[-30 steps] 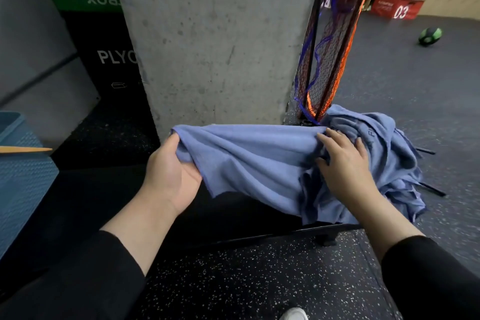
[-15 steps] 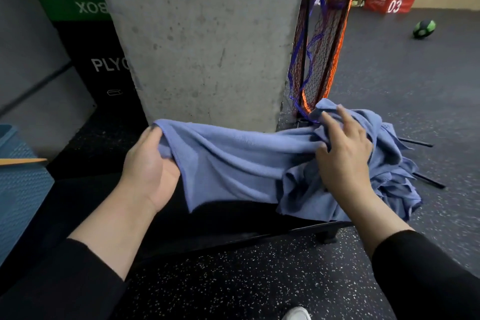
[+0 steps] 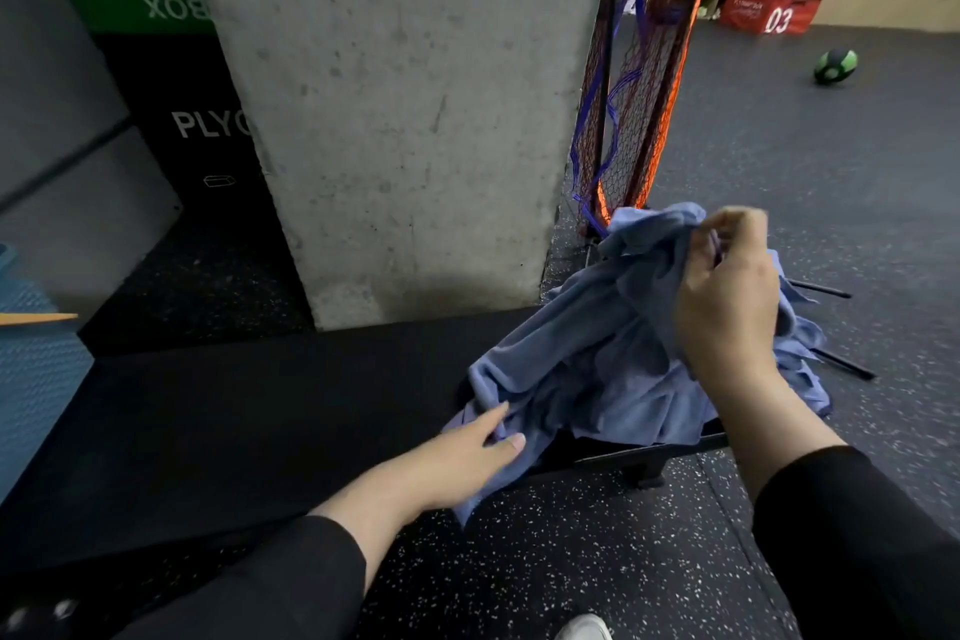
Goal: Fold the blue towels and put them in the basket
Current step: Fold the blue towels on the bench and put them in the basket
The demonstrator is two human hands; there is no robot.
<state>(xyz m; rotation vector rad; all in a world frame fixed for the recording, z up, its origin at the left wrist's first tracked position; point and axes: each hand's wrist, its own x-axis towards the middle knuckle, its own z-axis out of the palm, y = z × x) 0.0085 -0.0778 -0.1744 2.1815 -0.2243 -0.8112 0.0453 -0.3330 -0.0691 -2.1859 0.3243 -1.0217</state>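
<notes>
At 3 o'clock of the concrete pillar (image 3: 395,109), the blue towels (image 3: 597,359) lie in a crumpled heap on the right end of a black bench (image 3: 234,431), partly spilling over its front edge. R hand (image 3: 727,307) is raised over the heap w/ fingers curled, pinching a bunched top edge of towel — cloth hangs down from the grip. L hand (image 3: 467,463) reaches in from 7 o'clock, fingers mostly straight, touching a lower corner of towel at the bench edge; whether thumb and finger actually pinch it, can't tell. Both arms in black sleeves. Behind the heap, at 12 o'clock, an orange/blue net (image 3: 639,83) stands upright beside the pillar. Stacked plyo boxes (image 3: 156,68) sit at the pillar's 9 o'clock. Green-black ball (image 3: 835,66) rests on the floor far off at 2 o'clock, red box (image 3: 769,10) marked 03 beyond it.
</notes>
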